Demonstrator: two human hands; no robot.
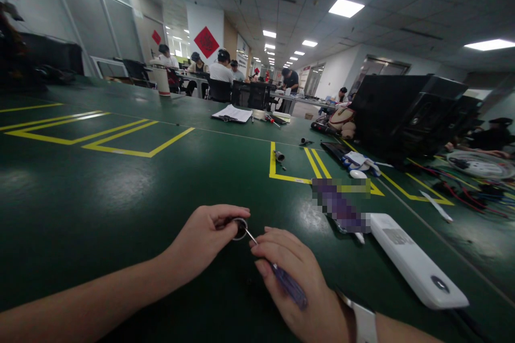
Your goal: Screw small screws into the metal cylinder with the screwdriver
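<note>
Between the thumb and fingers of my left hand (pixel 205 238) is a small round metal part with a ring-shaped rim (pixel 240 221). My right hand (pixel 303 260) is closed around a screwdriver (pixel 287 284) with a see-through purple handle. Its thin shaft points up and left, and the tip reaches the opening of the metal part; how deep it goes I cannot tell. Ahead on the green table, a similar small metal piece (pixel 279 156) lies inside a yellow-taped box, and another dark one (pixel 304 141) rests just beyond it.
To the right lie a long white device (pixel 416 260) and a partly pixelated purple object (pixel 340 206). Farther off are a clipboard with paper (pixel 234 113), a red-handled tool (pixel 272 120) and a cup (pixel 162 81). Black cases (pixel 406 112) and loose wires (pixel 475 193) occupy the right side.
</note>
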